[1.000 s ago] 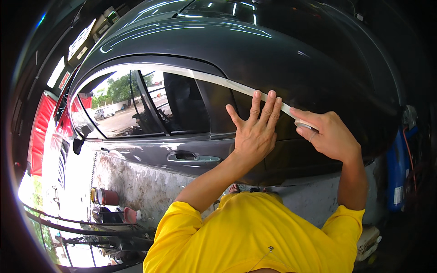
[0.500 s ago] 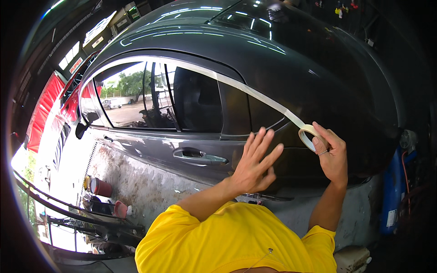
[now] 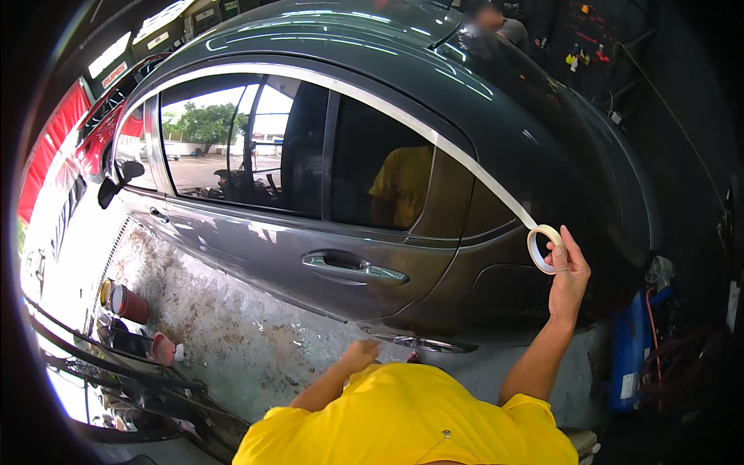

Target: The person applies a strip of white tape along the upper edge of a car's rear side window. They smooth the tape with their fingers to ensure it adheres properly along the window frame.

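My right hand (image 3: 570,260) grips a roll of masking tape (image 3: 545,249) by its rim, thumb and fingers pinched on the side away from the strip. A pale tape strip (image 3: 457,153) runs from the roll along the upper edge of the side windows of a dark grey car (image 3: 364,294), curving toward the front. The roll hangs at the rear lower corner of the window area, the strip's end still joined to it. My left hand (image 3: 360,356) is low by my yellow shirt, apart from the car, with no object visible in it; its fingers are foreshortened and blurred.
Door handle (image 3: 356,268) and side mirror (image 3: 118,183) stick out from the car. Buckets (image 3: 129,304) stand on the stained floor at left, near dark curved bars (image 3: 116,372). A blue cylinder (image 3: 629,353) with a hose is at right. Another person (image 3: 496,27) is beyond the car.
My left hand has dropped from near the rear door to beside my body. My right hand still grips the tape roll, and the strip stays joined to it. The view has shifted.
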Available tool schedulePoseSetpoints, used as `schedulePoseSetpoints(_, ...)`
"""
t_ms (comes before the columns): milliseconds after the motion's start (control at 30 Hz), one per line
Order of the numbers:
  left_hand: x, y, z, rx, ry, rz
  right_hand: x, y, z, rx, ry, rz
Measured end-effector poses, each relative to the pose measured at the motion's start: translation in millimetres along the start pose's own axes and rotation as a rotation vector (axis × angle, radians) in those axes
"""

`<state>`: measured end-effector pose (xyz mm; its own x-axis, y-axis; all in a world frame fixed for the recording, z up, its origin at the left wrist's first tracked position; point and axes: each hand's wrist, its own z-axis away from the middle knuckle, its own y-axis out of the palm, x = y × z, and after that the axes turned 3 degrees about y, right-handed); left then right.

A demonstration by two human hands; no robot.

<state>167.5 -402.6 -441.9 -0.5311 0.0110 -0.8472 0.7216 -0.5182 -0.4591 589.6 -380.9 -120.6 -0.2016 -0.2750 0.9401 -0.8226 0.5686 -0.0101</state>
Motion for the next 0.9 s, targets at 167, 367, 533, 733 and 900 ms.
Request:
schedulePoseSetpoints(167,244.0,43.4,76.2,0.396,-0.143,-0.782,15.7,30.9,2.3,-0.056,0.026,-0.019)
schedulePoseSetpoints(367,281.1,31.8,178.2,-0.035,-0.938,-0.129,30.3,27.4,15.3,-0.064,0.042,-0.006)
schedulePoseSetpoints(533,278.6,29.1,166.0,-0.280,-0.907,0.079,18.2,30.3,16.5,-0.050,0.026,-0.047)
schedulePoseSetpoints(733,246.0,28.7,73.0,0.026,-0.451,-0.473,10.2,27.4,12.1,-0.025,-0.035,-0.094)
schedulePoseSetpoints(900,158.3,40.9,46.0,-0.206,-0.497,-0.113,3.7,14.0,6.2,0.063,-0.068,-0.084)
